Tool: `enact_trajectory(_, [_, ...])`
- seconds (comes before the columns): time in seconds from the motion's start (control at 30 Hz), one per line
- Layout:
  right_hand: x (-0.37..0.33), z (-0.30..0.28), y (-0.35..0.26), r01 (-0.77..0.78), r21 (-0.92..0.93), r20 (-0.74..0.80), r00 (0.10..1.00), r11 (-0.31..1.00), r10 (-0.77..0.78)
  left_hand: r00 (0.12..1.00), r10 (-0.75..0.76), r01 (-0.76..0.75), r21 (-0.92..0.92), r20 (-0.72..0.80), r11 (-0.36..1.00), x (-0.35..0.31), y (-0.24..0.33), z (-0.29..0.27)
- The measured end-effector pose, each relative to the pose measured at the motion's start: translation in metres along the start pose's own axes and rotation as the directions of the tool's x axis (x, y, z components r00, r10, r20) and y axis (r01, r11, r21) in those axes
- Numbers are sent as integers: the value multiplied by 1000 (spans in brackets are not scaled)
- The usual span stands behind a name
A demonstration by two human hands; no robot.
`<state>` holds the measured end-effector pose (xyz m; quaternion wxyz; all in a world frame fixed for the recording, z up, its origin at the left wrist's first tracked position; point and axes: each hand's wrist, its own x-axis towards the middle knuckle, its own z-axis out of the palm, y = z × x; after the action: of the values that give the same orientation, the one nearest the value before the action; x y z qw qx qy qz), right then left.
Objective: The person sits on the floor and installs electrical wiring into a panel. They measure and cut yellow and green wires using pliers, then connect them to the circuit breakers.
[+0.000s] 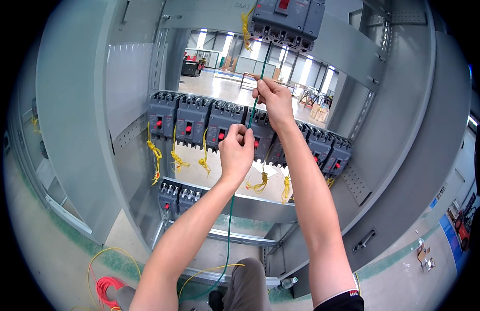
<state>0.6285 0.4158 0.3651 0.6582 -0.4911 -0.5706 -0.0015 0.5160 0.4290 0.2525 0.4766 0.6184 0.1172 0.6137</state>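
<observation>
A thin green wire (229,223) runs from beneath a large grey circuit breaker (305,22) at the top, through both my hands, and down toward the floor. My right hand (276,101), the higher one, pinches the wire between thumb and fingers. Lower and to the left, my left hand (237,155) has its fingers closed on the same wire, in front of a row of grey circuit breakers (194,116) with red switches. The wire is fairly straight between the hands. Its upper end is hard to make out under the large breaker.
Bundled yellow wires (205,165) hang from the breakers. Grey cabinet walls (128,72) enclose both sides. A lower rail (250,205) crosses below, near smaller breakers (169,193). On the floor lie a red wire coil (109,288) and a clear bottle (288,283). My knee (249,285) is below.
</observation>
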Motion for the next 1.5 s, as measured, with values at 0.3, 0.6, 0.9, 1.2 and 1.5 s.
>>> enact_trajectory(0.3, [-2,1,-1,-2,33,-11,1000,999,2,994,94,-92,30,-50,995,-1,-8,3])
enact_trajectory(0.6, [-1,5,-1,30,-41,41,999,999,-29,992,100,-99,17,-75,995,-1,-9,1])
enact_trajectory(0.9, [-4,8,-8,93,-289,298,954,953,-3,987,80,-87,-46,-142,995,2,-12,-14])
enact_trajectory(1.2, [-4,11,-9,64,-289,258,966,955,13,982,147,-147,8,-116,989,11,-18,-23])
enact_trajectory(1.5, [3,-7,-8,-41,7,38,998,999,40,946,307,-294,126,-99,947,11,-22,-19])
